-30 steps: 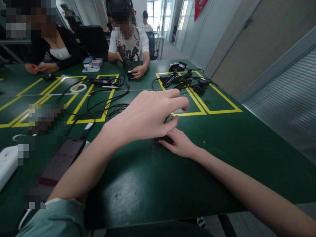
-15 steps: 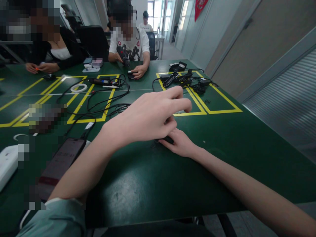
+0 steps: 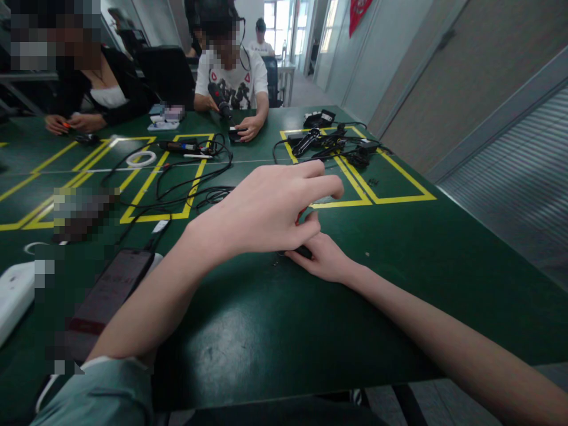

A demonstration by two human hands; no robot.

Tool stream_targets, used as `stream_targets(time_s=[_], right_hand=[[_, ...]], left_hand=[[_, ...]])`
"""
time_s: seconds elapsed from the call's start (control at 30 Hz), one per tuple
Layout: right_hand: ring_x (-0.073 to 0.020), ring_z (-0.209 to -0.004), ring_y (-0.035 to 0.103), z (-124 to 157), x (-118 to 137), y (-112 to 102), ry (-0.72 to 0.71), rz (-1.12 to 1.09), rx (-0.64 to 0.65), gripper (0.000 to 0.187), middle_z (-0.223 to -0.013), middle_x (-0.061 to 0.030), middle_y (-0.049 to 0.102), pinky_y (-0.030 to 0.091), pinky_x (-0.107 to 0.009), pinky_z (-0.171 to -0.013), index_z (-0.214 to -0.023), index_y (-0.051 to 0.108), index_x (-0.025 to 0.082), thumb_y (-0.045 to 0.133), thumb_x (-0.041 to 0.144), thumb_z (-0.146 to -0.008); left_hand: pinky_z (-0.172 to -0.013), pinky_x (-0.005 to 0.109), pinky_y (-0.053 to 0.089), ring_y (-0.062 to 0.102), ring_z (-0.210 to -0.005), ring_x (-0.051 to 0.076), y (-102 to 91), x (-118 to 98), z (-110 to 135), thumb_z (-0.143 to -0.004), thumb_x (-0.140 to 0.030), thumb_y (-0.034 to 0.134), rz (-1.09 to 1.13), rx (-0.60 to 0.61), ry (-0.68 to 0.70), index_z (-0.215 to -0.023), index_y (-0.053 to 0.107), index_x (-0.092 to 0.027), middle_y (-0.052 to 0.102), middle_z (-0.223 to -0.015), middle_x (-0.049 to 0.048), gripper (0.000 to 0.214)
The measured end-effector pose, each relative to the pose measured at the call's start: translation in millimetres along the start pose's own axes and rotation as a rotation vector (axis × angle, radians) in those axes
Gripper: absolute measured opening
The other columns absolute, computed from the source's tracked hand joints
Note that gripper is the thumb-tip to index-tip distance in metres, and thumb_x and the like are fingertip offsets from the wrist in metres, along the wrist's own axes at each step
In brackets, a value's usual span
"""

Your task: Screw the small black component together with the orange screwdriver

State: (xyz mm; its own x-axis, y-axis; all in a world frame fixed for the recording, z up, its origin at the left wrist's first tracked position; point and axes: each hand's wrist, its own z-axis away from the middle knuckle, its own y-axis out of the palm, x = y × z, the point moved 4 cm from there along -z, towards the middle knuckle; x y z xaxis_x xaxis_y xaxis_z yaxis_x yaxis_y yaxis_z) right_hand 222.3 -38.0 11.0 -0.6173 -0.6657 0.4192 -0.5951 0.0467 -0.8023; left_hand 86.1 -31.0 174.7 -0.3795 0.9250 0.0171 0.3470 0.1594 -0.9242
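Your green table [image 3: 248,355] bears yellow-taped outlines [image 3: 403,200], with black cables [image 3: 359,157] lying across them. Your left hand [image 3: 277,204] is curled; whether it grasps anything I cannot tell. Your right hand [image 3: 327,257], just beside it, grips a partly hidden black object [image 3: 304,252] on the table. Inside the left hand's curl a red sliver [image 3: 300,216] shows, unlike half a second ago.

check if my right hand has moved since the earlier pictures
No, the right hand shows no clear shift: against the yellow tape beyond it, it sits in practically the same place.
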Motion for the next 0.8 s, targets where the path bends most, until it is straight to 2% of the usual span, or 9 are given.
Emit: stream_targets(time_s=[0.2, 0.33, 0.5, 0.63, 0.8], right_hand=[[-0.0309, -0.1, 0.069, -0.4, 0.7, -1.3, -0.001, -0.015, -0.009, 0.023, -0.107, -0.0117, 0.077, 0.06, -0.049, -0.088, -0.116, 0.067, 0.02, 0.061, 0.032, -0.098], [-0.0302, -0.096, 0.069, -0.5, 0.9, -1.1, 0.007, -0.008, 0.011, 0.019, -0.101, -0.0107, 0.077, 0.06, -0.047, -0.083, -0.109, 0.069, 0.02, 0.059, 0.033, -0.099], [-0.0313, -0.1, 0.069, -0.7, 1.7, -2.0, -0.005, -0.008, -0.005, 0.024, -0.108, -0.0125, 0.077, 0.06, -0.05, -0.088, -0.116, 0.067, 0.018, 0.06, 0.032, -0.098], [-0.0298, -0.097, 0.069, -0.3, 0.5, -0.6, 0.006, -0.009, 0.008, 0.02, -0.102, -0.0105, 0.077, 0.061, -0.048, -0.085, -0.11, 0.069, 0.02, 0.059, 0.032, -0.098], [-0.0317, -0.104, 0.069, 0.2, -0.6, -0.4, 0.009, -0.008, 0.005, 0.027, -0.11, -0.0119, 0.077, 0.06, -0.052, -0.091, -0.12, 0.067, 0.02, 0.06, 0.032, -0.098]], left_hand=[[-0.066, 0.029, 0.043, 0.063, -0.081, 0.018, 0.6, 0.2, -0.5, -0.091, -0.011, 0.047, 0.012, -0.003, 0.009, -0.11, 0.069, -0.016, 0.068, -0.099, 0.0081, 0.029], [-0.067, 0.029, 0.044, 0.063, -0.083, 0.019, 0.2, -0.6, -0.2, -0.088, -0.014, 0.051, 0.001, -0.003, 0.024, -0.108, 0.069, -0.016, 0.068, -0.1, 0.008, 0.027], [-0.065, 0.029, 0.043, 0.063, -0.08, 0.018, -0.8, -0.6, -0.6, -0.089, -0.011, 0.048, -0.008, 0.008, 0.013, -0.106, 0.07, -0.017, 0.068, -0.099, 0.0076, 0.028], [-0.067, 0.03, 0.044, 0.063, -0.081, 0.019, 0.4, 0.2, -1.2, -0.088, -0.013, 0.051, 0.0, 0.022, 0.008, -0.107, 0.07, -0.015, 0.069, -0.1, 0.0088, 0.028], [-0.068, 0.029, 0.043, 0.064, -0.082, 0.019, 1.4, 1.6, -0.3, -0.09, -0.011, 0.047, 0.004, -0.007, 0.006, -0.117, 0.068, -0.016, 0.07, -0.1, 0.0084, 0.034]])
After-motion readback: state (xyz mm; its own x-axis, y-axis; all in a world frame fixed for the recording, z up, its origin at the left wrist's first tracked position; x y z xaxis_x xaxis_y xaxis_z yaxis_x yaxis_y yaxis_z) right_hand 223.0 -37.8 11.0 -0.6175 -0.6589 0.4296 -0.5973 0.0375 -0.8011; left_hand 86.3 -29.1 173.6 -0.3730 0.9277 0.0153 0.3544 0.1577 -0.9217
